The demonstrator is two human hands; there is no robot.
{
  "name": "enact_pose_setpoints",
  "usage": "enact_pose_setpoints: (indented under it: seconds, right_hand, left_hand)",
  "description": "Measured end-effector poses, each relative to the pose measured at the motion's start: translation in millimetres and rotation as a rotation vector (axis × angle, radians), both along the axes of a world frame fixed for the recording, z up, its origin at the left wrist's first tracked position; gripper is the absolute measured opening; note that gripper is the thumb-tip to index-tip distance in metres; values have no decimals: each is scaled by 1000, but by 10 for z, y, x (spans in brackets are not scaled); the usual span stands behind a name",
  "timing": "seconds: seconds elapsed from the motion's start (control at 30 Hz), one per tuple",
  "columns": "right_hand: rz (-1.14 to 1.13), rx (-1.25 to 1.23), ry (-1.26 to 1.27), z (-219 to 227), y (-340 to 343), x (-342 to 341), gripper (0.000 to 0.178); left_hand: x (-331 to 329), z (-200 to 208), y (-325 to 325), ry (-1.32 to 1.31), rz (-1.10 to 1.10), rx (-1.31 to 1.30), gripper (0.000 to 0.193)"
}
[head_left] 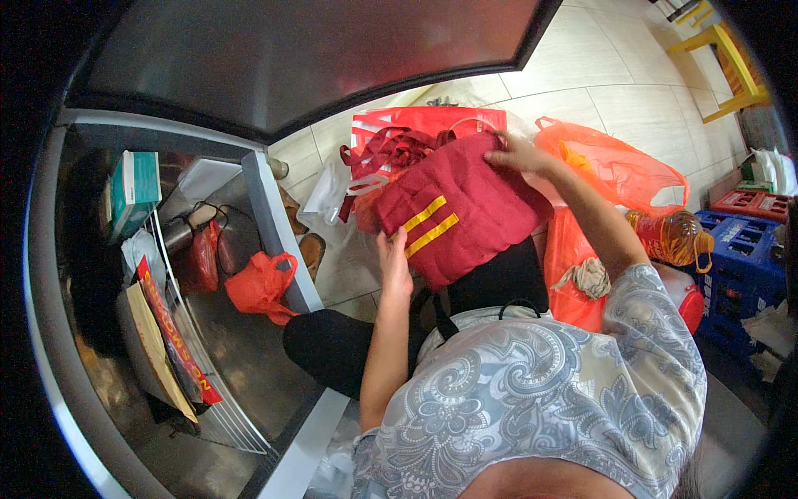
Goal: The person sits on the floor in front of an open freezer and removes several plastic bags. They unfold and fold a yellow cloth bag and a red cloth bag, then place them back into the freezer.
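Observation:
A folded dark red cloth (474, 208) with two yellow stripes lies spread over my lap, between my hands. My left hand (396, 264) grips its near left edge, the thumb and fingers at the lower stripe. At the cloth's far right corner, my right hand (517, 155) has its fingers closed on the fabric. Dark red straps (399, 150) lie bunched just beyond the cloth, on a red and white bag (490, 118). Clear plastic (327, 193) pokes out to the left of the straps.
On the left a cabinet stands with its dark door (316, 58) swung out; inside are a wire rack (187, 312), a teal box (133, 191) and red plastic bags (262, 281). To the right are orange plastic bags (632, 166), an oil bottle (665, 237) and a blue crate (736, 266).

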State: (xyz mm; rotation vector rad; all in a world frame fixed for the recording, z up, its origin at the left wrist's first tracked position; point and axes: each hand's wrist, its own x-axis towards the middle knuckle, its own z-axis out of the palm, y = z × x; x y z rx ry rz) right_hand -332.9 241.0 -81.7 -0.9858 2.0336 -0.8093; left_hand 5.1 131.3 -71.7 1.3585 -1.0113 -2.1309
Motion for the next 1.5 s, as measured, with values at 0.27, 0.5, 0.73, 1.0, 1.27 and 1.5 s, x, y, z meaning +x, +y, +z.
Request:
enact_pose_setpoints:
  seconds: [0.27, 0.5, 0.73, 1.0, 1.27, 1.5]
  right_hand:
    - [-377, 0, 271, -234, 684, 665, 46]
    - [527, -356, 501, 1028, 721, 1085, 80]
    - [374, -208, 650, 851, 515, 1429, 81]
    - [105, -316, 235, 1288, -49, 792, 39]
    - [-255, -393, -635, 2297, -751, 368, 31]
    - [-378, -397, -887, 2292, -562, 469, 38]
  left_hand:
    - [314, -257, 448, 300, -29, 397, 59]
    - [223, 144, 380, 321, -50, 214, 50]
    - [141, 1067, 401, 265, 46, -173, 84]
    - [-128, 1583, -146, 188, -247, -425, 36]
    - [-503, 2371, -355, -307, -459, -1699, 20]
    - [-579, 2301, -193, 148, -601, -1676, 39]
